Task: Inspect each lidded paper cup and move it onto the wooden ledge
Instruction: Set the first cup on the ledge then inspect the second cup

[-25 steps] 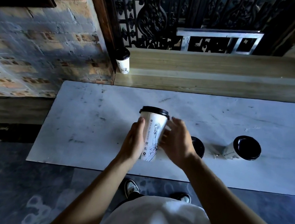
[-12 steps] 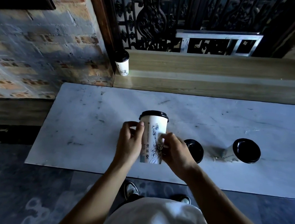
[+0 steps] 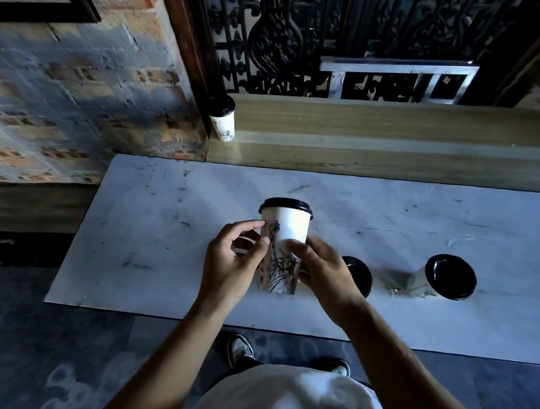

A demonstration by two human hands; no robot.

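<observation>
A white paper cup (image 3: 287, 236) with a black lid and a line drawing is held upright just above the marble table (image 3: 428, 222). My left hand (image 3: 231, 264) pinches its left side with the fingertips. My right hand (image 3: 324, 274) grips its right side. Behind my right hand, a second cup (image 3: 360, 275) shows only its black lid. A third lidded cup (image 3: 445, 278) stands farther right on the table. One lidded cup (image 3: 222, 120) stands at the left end of the wooden ledge (image 3: 403, 142).
A black ornate iron grille (image 3: 315, 31) with a metal frame rises behind the ledge. A brick wall (image 3: 55, 96) is on the left. My shoes (image 3: 238, 348) stand on the dark floor below the table's front edge.
The cup has turned in my hands, bringing the statue drawing round to face me. My left hand's fingers shifted to a fingertip pinch, and the view tilted slightly.
</observation>
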